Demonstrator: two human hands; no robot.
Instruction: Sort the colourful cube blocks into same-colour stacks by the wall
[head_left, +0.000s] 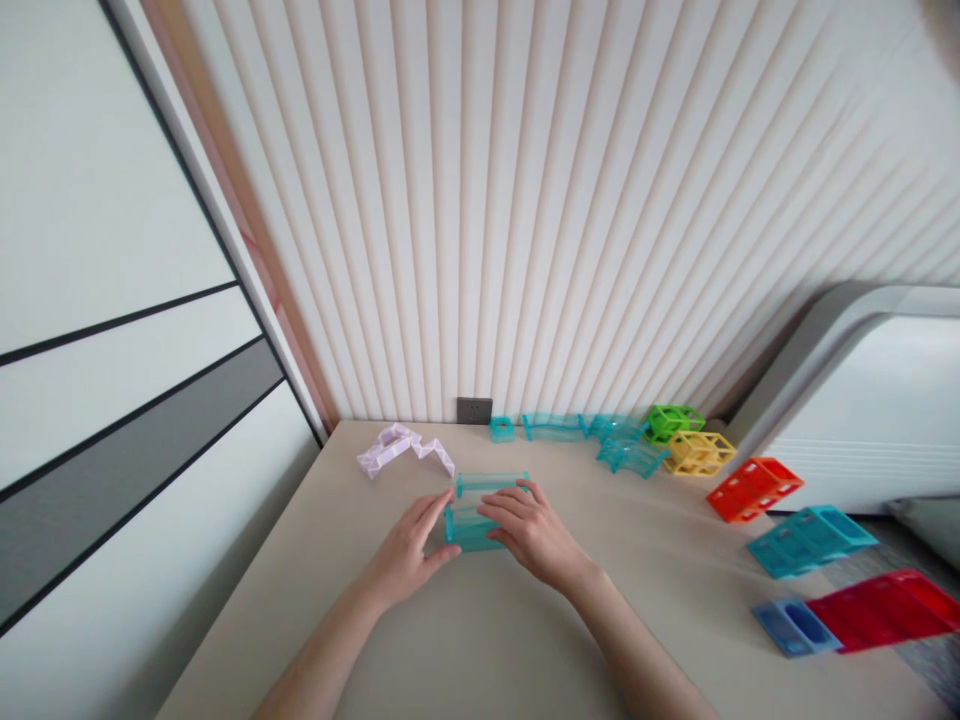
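Below centre: my left hand [411, 552], thumb and fingers apart, borders the teal pieces [474, 541]; right hand [534, 528], grip unclear, overlies them; even pressure should keep them aligned.

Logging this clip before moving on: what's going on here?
A person has both bare hands at a see-through teal piece on a table. The left hand is at its left end, thumb and fingers apart; the right hand reaches over its right side. How firmly either holds it is unclear. A lilac folded toy lies beyond the left hand; an orange block is off to the right.
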